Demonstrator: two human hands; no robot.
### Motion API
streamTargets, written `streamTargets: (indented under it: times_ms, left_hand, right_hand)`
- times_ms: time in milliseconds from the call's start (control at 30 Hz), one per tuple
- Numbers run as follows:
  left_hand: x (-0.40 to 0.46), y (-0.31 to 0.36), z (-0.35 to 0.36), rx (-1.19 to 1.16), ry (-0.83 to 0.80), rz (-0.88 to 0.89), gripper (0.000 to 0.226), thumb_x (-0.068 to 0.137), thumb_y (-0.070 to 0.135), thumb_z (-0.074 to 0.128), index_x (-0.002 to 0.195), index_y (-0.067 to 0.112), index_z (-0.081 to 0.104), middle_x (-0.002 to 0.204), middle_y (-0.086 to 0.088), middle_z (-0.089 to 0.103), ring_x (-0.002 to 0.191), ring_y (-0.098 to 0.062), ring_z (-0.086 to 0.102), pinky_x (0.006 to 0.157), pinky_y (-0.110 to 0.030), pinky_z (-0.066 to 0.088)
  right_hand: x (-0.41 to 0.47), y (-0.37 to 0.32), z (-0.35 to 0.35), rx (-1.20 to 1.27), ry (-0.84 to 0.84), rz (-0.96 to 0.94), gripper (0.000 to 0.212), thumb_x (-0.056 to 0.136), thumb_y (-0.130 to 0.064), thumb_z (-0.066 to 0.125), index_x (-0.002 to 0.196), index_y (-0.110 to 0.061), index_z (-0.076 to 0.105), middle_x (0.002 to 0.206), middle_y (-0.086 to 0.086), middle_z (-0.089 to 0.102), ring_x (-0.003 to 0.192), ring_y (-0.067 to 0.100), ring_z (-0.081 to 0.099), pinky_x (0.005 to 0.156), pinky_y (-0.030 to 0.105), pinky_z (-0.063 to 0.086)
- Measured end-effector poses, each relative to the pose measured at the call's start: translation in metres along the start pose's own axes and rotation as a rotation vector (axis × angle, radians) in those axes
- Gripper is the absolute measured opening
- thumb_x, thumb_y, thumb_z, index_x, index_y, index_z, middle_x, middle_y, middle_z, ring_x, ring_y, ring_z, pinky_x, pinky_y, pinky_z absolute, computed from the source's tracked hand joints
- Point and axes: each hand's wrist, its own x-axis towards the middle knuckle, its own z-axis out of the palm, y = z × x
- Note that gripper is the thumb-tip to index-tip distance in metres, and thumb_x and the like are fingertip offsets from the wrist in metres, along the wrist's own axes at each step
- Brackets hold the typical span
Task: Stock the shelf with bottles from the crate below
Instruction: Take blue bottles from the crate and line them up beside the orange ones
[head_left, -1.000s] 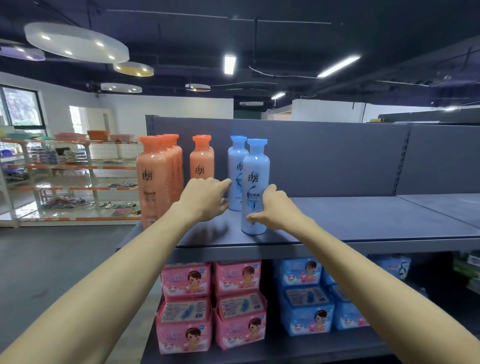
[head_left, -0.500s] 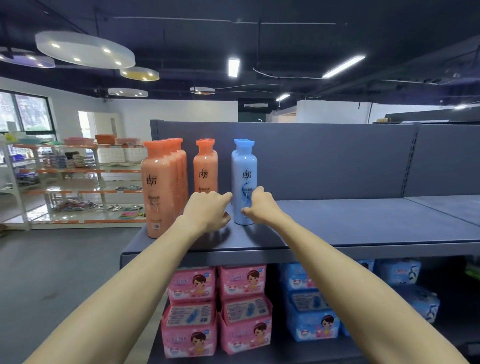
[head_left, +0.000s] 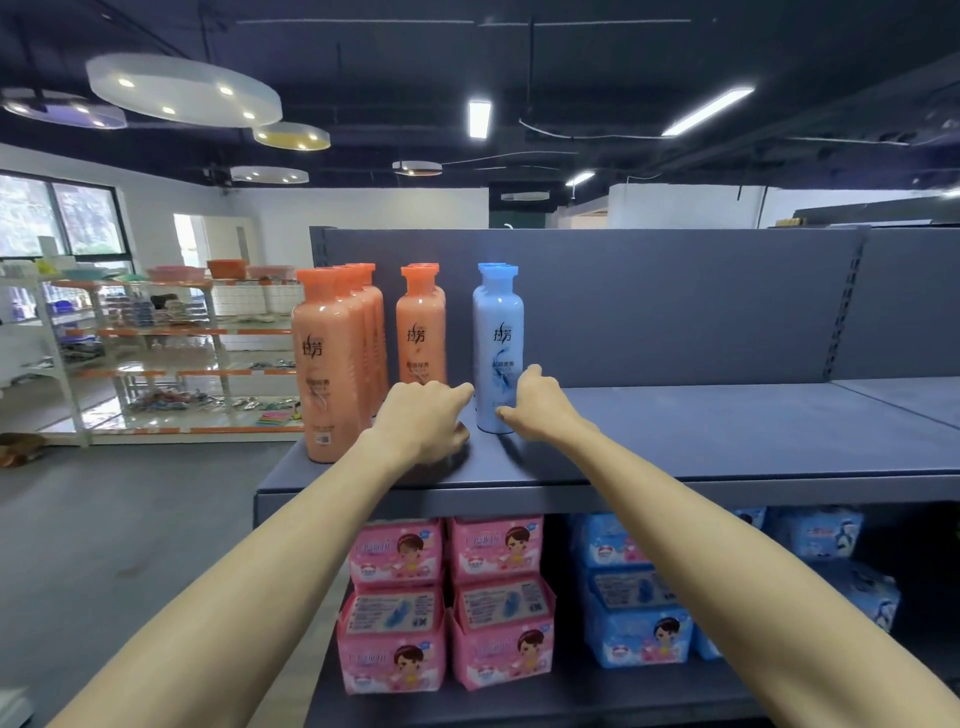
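- The blue bottle stands upright on the grey shelf, set back from the front edge, with another blue cap just behind it
- The right hand touches the bottle's lower right side with curled fingers; I cannot tell if it really grasps it
- The left hand is clenched loosely in front of the orange bottle, knuckles near the blue bottle's left side, holding nothing
- To the right of the blue bottle the shelf surface is bare up to the back panel
- A row of orange bottles stands at the left edge of the shelf
- Below are pink packs and blue packs
- In the room at left stands a white rack on grey floor
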Motion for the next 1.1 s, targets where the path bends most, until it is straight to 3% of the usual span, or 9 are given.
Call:
streamTargets:
  times_ms: [133,300,433,567,700,867,967,1100]
  left_hand:
    - [0.001,-0.002,0.0,-0.011,0.025,-0.007,0.027,0.086,0.034,0.046,0.108,0.019,0.046,0.101,-0.006,0.065,0.083,-0.035,0.061,0.061,-0.034,0.036]
    - [-0.001,-0.006,0.003,-0.016,0.051,0.028,0.023,0.085,0.033,0.045,0.103,0.02,0.047,0.098,-0.003,0.065,0.08,-0.033,0.061,0.06,-0.033,0.035]
    - [0.001,-0.016,0.003,-0.001,0.09,-0.008,0.015,0.083,0.033,0.045,0.094,0.023,0.047,0.095,0.0,0.066,0.078,-0.031,0.062,0.057,-0.032,0.035]
    - [-0.004,-0.002,-0.002,-0.052,0.108,0.037,0.019,0.085,0.034,0.046,0.098,0.021,0.048,0.093,0.001,0.065,0.08,-0.029,0.062,0.058,-0.032,0.038]
    - [-0.016,0.031,-0.013,-0.132,0.231,0.147,0.025,0.085,0.038,0.041,0.101,0.022,0.052,0.084,0.004,0.062,0.073,-0.022,0.062,0.053,-0.031,0.046]
    - [-0.037,0.067,-0.025,-0.159,0.356,0.237,0.022,0.083,0.034,0.043,0.093,0.019,0.056,0.07,0.004,0.055,0.061,-0.021,0.058,0.041,-0.028,0.035]
    - [-0.056,0.091,-0.021,-0.228,0.339,0.272,0.02,0.081,0.034,0.047,0.088,0.018,0.056,0.07,0.004,0.053,0.063,-0.021,0.058,0.041,-0.03,0.034]
    - [-0.077,0.13,0.006,-0.302,0.247,0.295,0.021,0.08,0.038,0.045,0.082,0.019,0.055,0.07,0.004,0.053,0.065,-0.021,0.059,0.043,-0.031,0.035]
  right_hand:
    - [-0.008,0.01,-0.01,-0.075,0.001,-0.015,0.044,0.091,-0.03,0.068,0.105,-0.009,0.033,0.11,0.015,0.053,0.095,0.033,0.06,0.066,0.035,0.044]
    - [-0.023,0.024,-0.025,-0.172,-0.006,-0.055,0.041,0.091,-0.032,0.067,0.107,-0.007,0.038,0.101,0.013,0.053,0.077,0.026,0.051,0.052,0.032,0.037]
    - [-0.029,0.035,-0.036,-0.191,-0.011,-0.069,0.048,0.089,-0.035,0.067,0.116,-0.006,0.041,0.107,0.013,0.055,0.089,0.03,0.056,0.073,0.04,0.052]
    - [-0.038,0.037,-0.04,-0.179,0.001,-0.114,0.05,0.089,-0.037,0.067,0.121,-0.006,0.043,0.115,0.013,0.056,0.101,0.03,0.059,0.085,0.047,0.054]
    - [-0.056,0.04,-0.041,-0.217,0.071,-0.214,0.045,0.09,-0.035,0.067,0.12,-0.008,0.047,0.113,0.011,0.063,0.105,0.03,0.062,0.086,0.047,0.053]
    - [-0.1,0.056,-0.047,-0.271,0.231,-0.379,0.043,0.094,-0.032,0.06,0.132,-0.011,0.051,0.119,0.006,0.065,0.109,0.026,0.062,0.09,0.042,0.05]
    - [-0.136,0.08,-0.047,-0.255,0.288,-0.45,0.038,0.092,-0.027,0.063,0.126,-0.01,0.058,0.112,0.005,0.067,0.104,0.024,0.064,0.085,0.041,0.053]
    - [-0.178,0.13,-0.031,-0.171,0.21,-0.334,0.036,0.09,-0.029,0.067,0.122,-0.013,0.06,0.112,0.0,0.067,0.104,0.02,0.064,0.089,0.037,0.052]
